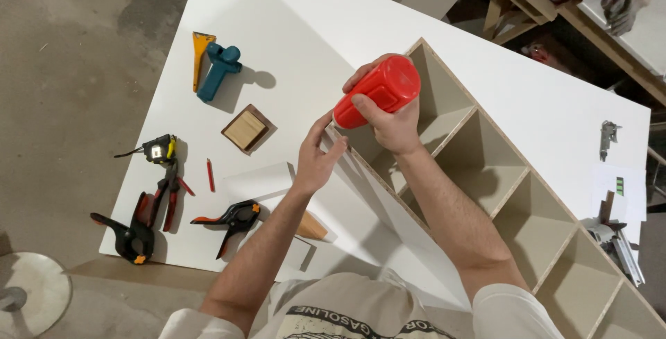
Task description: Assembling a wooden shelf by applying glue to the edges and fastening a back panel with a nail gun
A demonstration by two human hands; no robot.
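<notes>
My right hand [397, 125] is wrapped around the red plastic squeeze bottle [378, 91], tipped nozzle-down over the near top edge of the pale particleboard divided shelf unit [485, 172]. The unit lies on the white bench [291, 27] and runs from mid-bench out past its near right corner. My left hand [316, 162] has fingers loosely spread, fingertips resting on that same edge just below the nozzle; it pinches nothing.

The step looks like laying a bead of glue along the edge. My read on doing it well:
- keep the nozzle on the edge centreline and squeeze evenly
- use my left fingertips as a guide and stay clear of the wet line
- keep the bottle tilted enough to flow, not flood

Count on the bench's left side:
- 1 small square wooden block with dark rim [245, 129], mid-bench
- 1 teal handheld tool [218, 68] with 1 orange triangular piece [200, 51] touching it, toward the far left corner
- 1 yellow-and-black tape measure [161, 149], at the left edge
- 1 red pencil [209, 174]
- 3 black-and-orange spring clamps [232, 219], near the near left corner; the two leftmost overlap, so that count is tentative
- 1 wooden wedge [311, 226], partly hidden under my left forearm
- 1 white panel offcut [260, 183] near my left wrist

At the right edge: 1 small metal tool [608, 134]. Shelf compartments visible: about five, last one cropped.
</notes>
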